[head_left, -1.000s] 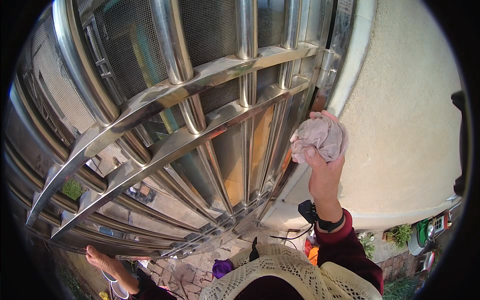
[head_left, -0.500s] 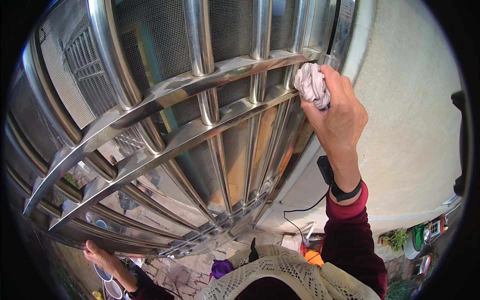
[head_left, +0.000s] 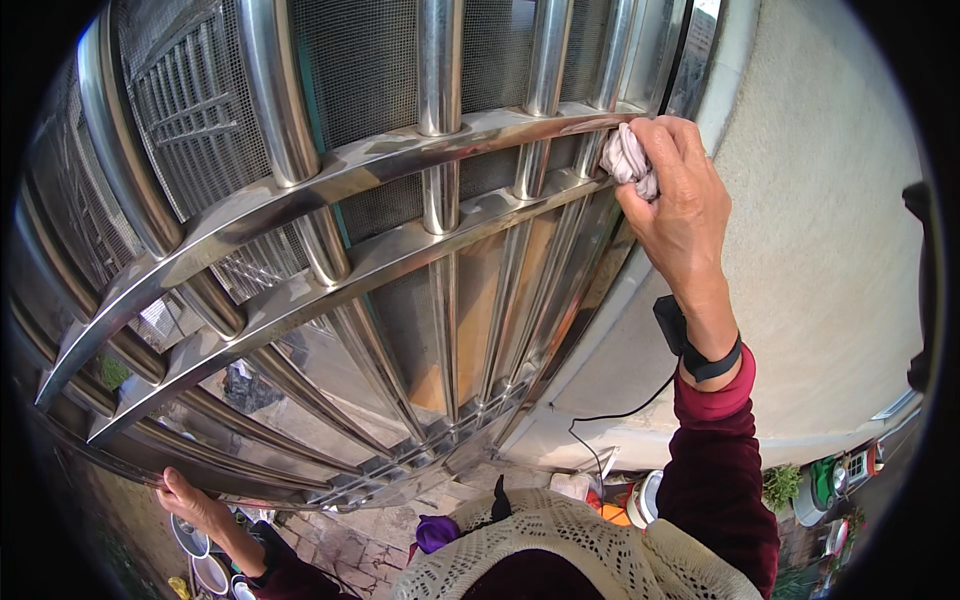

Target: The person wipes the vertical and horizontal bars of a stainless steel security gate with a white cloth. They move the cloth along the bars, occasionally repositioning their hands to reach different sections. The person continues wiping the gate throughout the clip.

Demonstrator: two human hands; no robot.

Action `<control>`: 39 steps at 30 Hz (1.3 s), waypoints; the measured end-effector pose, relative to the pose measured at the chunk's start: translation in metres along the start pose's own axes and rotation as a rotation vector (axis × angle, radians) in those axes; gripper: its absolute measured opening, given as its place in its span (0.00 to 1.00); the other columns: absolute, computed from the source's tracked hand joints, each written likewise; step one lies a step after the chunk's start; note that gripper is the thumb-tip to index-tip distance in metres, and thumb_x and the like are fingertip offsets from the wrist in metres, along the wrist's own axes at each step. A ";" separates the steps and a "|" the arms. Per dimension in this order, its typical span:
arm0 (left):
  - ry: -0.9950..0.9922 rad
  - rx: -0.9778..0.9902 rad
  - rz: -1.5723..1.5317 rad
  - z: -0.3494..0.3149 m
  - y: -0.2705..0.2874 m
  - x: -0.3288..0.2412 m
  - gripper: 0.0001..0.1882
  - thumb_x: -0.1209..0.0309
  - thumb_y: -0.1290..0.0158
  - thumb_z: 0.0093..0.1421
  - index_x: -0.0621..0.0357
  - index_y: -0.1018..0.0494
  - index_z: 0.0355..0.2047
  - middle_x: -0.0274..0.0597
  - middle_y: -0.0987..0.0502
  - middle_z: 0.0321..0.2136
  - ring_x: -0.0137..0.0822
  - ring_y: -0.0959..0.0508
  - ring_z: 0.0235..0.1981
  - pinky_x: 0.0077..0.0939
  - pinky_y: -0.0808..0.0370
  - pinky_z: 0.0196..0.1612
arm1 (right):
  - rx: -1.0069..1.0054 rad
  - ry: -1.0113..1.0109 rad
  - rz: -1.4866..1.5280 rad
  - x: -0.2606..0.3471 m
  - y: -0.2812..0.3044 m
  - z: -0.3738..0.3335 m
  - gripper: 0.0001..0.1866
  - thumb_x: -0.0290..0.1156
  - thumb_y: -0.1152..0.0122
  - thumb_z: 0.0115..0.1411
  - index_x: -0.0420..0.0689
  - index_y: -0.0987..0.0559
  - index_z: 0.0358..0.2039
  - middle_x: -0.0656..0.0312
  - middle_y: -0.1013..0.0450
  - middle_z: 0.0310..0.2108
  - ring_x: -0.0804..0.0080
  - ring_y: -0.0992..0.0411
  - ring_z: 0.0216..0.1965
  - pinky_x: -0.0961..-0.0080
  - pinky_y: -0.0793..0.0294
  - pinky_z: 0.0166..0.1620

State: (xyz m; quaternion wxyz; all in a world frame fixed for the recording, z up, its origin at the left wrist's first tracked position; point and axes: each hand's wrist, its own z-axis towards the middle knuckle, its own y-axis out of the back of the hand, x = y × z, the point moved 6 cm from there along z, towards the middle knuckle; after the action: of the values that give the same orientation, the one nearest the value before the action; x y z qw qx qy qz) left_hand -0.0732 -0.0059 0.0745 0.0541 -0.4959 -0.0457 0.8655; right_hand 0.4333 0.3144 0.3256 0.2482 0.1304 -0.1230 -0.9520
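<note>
A shiny steel gate (head_left: 400, 200) with round bars and flat crossbars stands against a pale rough wall (head_left: 830, 250), paving far below. The right hand (head_left: 675, 215) reaches up, fingers closed around a crumpled grey rag (head_left: 630, 160) pressed on the upper crossbar's end. The left hand (head_left: 195, 505) grips a lower bar

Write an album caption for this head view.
Right hand presses a crumpled cloth against a steel gate; left hand grips its lower rail.

Glossy polished steel grille (head_left: 400, 170), crumpled soft cloth (head_left: 630, 160), rough matt plaster wall (head_left: 830, 250).
</note>
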 end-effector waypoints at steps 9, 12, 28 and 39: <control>0.069 0.063 -0.082 0.001 0.000 0.008 0.39 0.36 0.40 0.55 0.68 0.30 0.39 0.40 0.27 0.30 0.30 0.25 0.29 0.25 0.26 0.30 | 0.189 0.218 -0.123 0.007 -0.003 0.007 0.21 0.18 0.37 0.43 0.45 0.22 0.41 0.64 0.26 0.38 0.61 0.24 0.38 0.65 0.25 0.38; 0.065 0.053 -0.079 0.004 0.004 0.016 0.41 0.36 0.40 0.55 0.69 0.30 0.41 0.41 0.27 0.32 0.31 0.25 0.30 0.25 0.26 0.31 | 0.212 0.206 -0.109 0.009 -0.005 0.009 0.20 0.18 0.35 0.42 0.44 0.23 0.39 0.63 0.27 0.34 0.60 0.25 0.38 0.65 0.24 0.38; 0.081 0.096 -0.015 0.004 0.000 0.010 0.38 0.37 0.42 0.58 0.68 0.29 0.40 0.38 0.28 0.32 0.31 0.29 0.34 0.30 0.29 0.40 | 0.348 0.133 0.098 -0.004 -0.011 0.016 0.16 0.23 0.33 0.46 0.43 0.20 0.38 0.58 0.23 0.36 0.55 0.23 0.35 0.64 0.23 0.38; 0.019 0.046 -0.033 0.004 0.000 0.008 0.35 0.39 0.42 0.59 0.67 0.30 0.35 0.36 0.30 0.30 0.29 0.31 0.32 0.27 0.31 0.38 | 0.243 -0.038 0.334 -0.034 0.013 0.016 0.18 0.24 0.37 0.48 0.42 0.19 0.42 0.58 0.23 0.36 0.60 0.23 0.36 0.69 0.23 0.41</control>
State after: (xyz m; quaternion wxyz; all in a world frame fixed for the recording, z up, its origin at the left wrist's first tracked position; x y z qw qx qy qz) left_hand -0.0804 -0.0048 0.0697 0.0803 -0.5019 -0.0337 0.8606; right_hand 0.4624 0.3228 0.3510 0.3828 0.1193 -0.2616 -0.8779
